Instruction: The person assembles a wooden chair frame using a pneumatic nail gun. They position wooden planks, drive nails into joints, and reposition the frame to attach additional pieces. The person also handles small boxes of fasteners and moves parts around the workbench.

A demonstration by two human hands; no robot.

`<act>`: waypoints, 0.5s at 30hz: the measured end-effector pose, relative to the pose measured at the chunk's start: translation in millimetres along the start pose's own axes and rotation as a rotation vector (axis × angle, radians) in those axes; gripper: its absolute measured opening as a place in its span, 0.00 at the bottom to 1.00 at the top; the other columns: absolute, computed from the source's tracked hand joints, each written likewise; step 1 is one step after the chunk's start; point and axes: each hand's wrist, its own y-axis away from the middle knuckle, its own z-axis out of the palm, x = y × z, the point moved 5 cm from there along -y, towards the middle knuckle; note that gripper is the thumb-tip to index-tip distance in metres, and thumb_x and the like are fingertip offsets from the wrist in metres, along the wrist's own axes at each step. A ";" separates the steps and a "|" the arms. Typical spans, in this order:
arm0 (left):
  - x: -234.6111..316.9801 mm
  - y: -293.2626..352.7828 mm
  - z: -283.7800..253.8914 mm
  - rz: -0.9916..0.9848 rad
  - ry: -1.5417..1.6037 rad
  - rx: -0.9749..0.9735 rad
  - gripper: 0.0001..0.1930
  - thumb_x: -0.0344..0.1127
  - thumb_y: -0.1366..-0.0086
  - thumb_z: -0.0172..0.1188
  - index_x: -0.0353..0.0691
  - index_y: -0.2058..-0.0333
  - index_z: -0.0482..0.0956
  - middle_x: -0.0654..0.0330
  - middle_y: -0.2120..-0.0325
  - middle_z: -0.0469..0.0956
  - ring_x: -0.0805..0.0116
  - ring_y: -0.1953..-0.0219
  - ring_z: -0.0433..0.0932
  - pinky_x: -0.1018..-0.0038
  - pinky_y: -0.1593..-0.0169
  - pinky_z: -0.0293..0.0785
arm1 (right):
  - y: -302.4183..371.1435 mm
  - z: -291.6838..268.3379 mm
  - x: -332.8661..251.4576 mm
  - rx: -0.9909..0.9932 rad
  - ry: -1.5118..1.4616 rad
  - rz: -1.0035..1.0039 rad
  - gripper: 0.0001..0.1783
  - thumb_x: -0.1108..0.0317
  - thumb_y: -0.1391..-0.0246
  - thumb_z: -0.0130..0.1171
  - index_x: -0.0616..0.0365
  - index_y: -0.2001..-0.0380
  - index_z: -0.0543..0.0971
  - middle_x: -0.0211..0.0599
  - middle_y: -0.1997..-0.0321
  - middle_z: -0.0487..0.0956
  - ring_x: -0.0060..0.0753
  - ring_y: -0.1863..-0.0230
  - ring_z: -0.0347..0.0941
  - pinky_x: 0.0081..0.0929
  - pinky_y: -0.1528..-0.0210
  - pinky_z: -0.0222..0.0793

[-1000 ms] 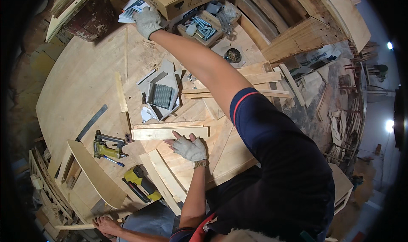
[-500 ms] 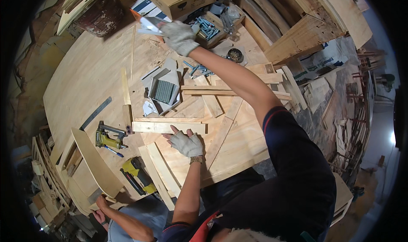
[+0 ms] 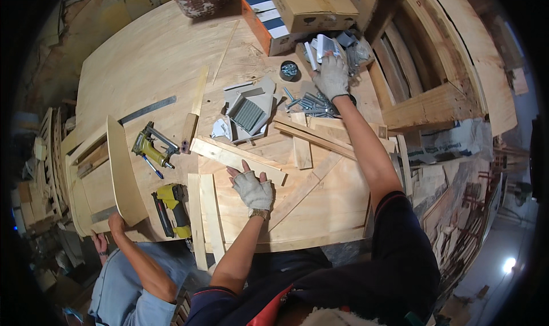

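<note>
My left hand (image 3: 252,191), in a grey fingerless glove, lies open with fingers spread on the plywood table. Its fingertips are beside a pair of pale wood strips (image 3: 237,158). Far right of centre, my gloved right hand (image 3: 332,79) is closed on a white-and-grey packet (image 3: 327,44) at a wooden tray of hardware. Part of the packet is hidden by the fingers. Loose bolts (image 3: 313,104) lie beneath my right wrist, and a small round tin (image 3: 290,70) of screws stands to its left. Between my hands sits a torn carton (image 3: 249,113) with grey staple strips.
Two nail guns (image 3: 153,148) (image 3: 172,210) lie at left, near a metal ruler (image 3: 150,110). A co-worker's hand (image 3: 116,223) holds a curved wooden panel (image 3: 124,177). Cardboard boxes (image 3: 311,11) stand at the back, and a wooden frame (image 3: 423,111) rises at right.
My right hand has carried the white packet from beside the back boxes rightward to the tray. The whole view has turned and shifted; my left hand stays by the strips.
</note>
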 end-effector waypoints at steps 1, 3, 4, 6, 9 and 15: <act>-0.9 0.0 0.1 0.003 0.011 0.000 0.41 0.42 0.32 0.57 0.33 0.25 0.52 0.26 0.27 0.45 0.34 0.22 0.38 0.43 0.23 0.38 | 0.8 4.2 -3.1 -0.142 0.057 0.006 0.49 0.36 0.47 0.66 0.61 0.33 0.69 0.42 0.28 0.70 0.52 0.31 0.66 0.55 0.33 0.65; -2.0 0.5 0.2 0.014 0.026 -0.018 0.43 0.44 0.34 0.59 0.33 0.26 0.52 0.24 0.27 0.42 0.32 0.22 0.36 0.41 0.23 0.37 | 1.1 -2.1 -7.9 -0.272 -0.056 0.056 0.57 0.31 0.50 0.66 0.63 0.30 0.65 0.46 0.26 0.66 0.54 0.28 0.62 0.57 0.29 0.58; -0.9 1.0 -0.4 0.038 0.038 -0.007 0.44 0.45 0.35 0.61 0.33 0.26 0.52 0.23 0.27 0.41 0.31 0.22 0.35 0.41 0.23 0.36 | -2.6 -7.3 -7.3 -0.352 -0.096 0.077 0.61 0.28 0.51 0.65 0.64 0.28 0.63 0.48 0.25 0.64 0.55 0.26 0.60 0.57 0.27 0.55; -1.8 1.0 -0.3 0.000 0.041 -0.025 0.43 0.45 0.34 0.59 0.32 0.26 0.53 0.24 0.27 0.43 0.32 0.22 0.37 0.42 0.23 0.37 | -13.2 -19.6 -7.0 -0.486 -0.095 0.123 0.58 0.28 0.49 0.63 0.63 0.29 0.64 0.52 0.25 0.64 0.58 0.26 0.59 0.59 0.27 0.55; -0.3 -0.3 -2.8 0.000 0.042 -0.025 0.42 0.44 0.35 0.59 0.31 0.27 0.55 0.24 0.27 0.43 0.33 0.22 0.38 0.42 0.23 0.37 | -38.6 -47.7 -9.3 -0.313 -0.146 0.180 0.54 0.30 0.47 0.62 0.59 0.29 0.66 0.58 0.26 0.63 0.61 0.27 0.59 0.62 0.27 0.54; 0.2 -0.4 -6.8 0.002 0.100 -0.036 0.43 0.42 0.37 0.61 0.30 0.27 0.56 0.21 0.28 0.42 0.31 0.22 0.37 0.41 0.23 0.37 | -115.6 -72.9 -32.2 0.207 -0.236 0.140 0.60 0.29 0.50 0.65 0.59 0.26 0.59 0.65 0.27 0.62 0.60 0.25 0.56 0.61 0.28 0.55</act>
